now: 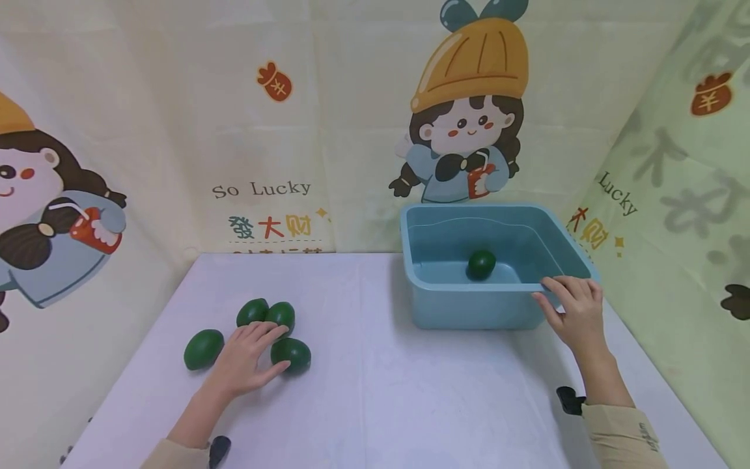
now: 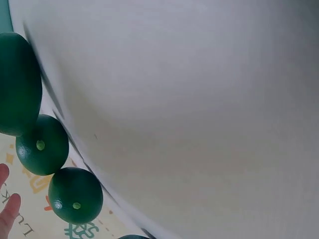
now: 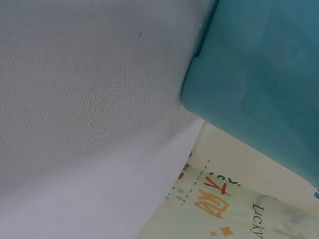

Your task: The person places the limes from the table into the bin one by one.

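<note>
My left hand (image 1: pixel 249 361) reaches over a cluster of dark green avocados with its fingers spread. Thumb and fingertips stand on either side of the nearest avocado (image 1: pixel 295 356), the thumb overlapping its lower left. Just behind are a second avocado (image 1: pixel 281 314) and a third avocado (image 1: pixel 252 312); another avocado (image 1: pixel 204 350) lies left of the hand. In the left wrist view, two fingertips (image 2: pixel 9 214) show beside the avocados. My right hand (image 1: pixel 577 312) holds the front right corner of a blue plastic bin (image 1: pixel 474 312), fingers over the rim and thumb outside.
One avocado (image 1: pixel 481 264) lies inside the bin. A white cloth covers the table (image 1: pixel 375 404). Printed cloth (image 1: pixel 351 117) hangs behind the table, and another printed sheet (image 1: pixel 674 260) borders the right side.
</note>
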A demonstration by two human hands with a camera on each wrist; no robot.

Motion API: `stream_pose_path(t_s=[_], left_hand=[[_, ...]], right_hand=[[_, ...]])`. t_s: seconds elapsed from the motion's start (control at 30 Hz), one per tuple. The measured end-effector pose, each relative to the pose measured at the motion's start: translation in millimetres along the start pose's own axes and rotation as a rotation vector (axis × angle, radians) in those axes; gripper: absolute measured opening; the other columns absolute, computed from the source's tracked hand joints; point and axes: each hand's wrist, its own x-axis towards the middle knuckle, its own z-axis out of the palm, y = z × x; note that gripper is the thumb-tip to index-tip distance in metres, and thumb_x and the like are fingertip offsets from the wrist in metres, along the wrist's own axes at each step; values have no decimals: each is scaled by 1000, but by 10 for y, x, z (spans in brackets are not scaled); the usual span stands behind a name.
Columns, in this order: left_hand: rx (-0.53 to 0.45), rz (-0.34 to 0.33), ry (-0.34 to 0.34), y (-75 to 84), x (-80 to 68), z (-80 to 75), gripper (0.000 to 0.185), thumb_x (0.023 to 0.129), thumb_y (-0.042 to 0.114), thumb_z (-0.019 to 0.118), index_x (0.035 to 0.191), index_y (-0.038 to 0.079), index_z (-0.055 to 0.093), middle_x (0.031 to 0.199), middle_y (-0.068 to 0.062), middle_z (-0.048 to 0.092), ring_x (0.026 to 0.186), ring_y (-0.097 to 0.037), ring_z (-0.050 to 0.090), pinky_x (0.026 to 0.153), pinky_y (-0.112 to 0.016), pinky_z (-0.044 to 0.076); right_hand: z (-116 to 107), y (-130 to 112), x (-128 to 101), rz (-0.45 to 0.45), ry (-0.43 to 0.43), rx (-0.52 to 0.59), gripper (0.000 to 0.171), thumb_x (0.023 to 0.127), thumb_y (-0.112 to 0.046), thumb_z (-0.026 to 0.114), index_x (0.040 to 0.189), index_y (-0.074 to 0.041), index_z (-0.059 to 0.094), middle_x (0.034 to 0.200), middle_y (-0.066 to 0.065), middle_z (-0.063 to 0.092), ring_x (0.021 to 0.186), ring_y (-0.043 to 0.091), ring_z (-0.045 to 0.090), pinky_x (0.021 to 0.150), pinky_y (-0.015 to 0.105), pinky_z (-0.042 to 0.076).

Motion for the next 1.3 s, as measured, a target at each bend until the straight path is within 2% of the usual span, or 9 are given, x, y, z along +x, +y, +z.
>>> stream_pose_path(t_s=[0.37, 0.77, 1.3], left_hand=[[52, 33, -86, -26, -65, 39, 57, 75, 51, 63, 116, 12, 60, 106, -7, 60, 98, -25, 53, 81, -47, 42], [59, 59, -126, -51, -96, 72, 59, 72, 49, 67, 117, 12, 59, 107, -7, 59, 99, -25, 52, 80, -46, 43], [83, 49, -199, -73, -71, 78, 62, 67, 44, 71, 119, 12, 58, 109, -8, 58, 99, -26, 52, 81, -49, 42]], right_hand=[[-1, 16, -38, -1, -4, 0, 49, 89, -45, 52, 88, 2, 64, 81, 22, 57, 76, 40, 49, 72, 56, 27], [-9, 13, -37, -3, -5, -4, 49, 89, -46, 51, 88, 2, 64, 80, 21, 57, 76, 39, 49, 73, 55, 28], [-13, -3, -13, 3, -18, 4, 48, 88, -44, 53, 89, 3, 64, 81, 22, 57, 77, 39, 49, 73, 57, 27]])
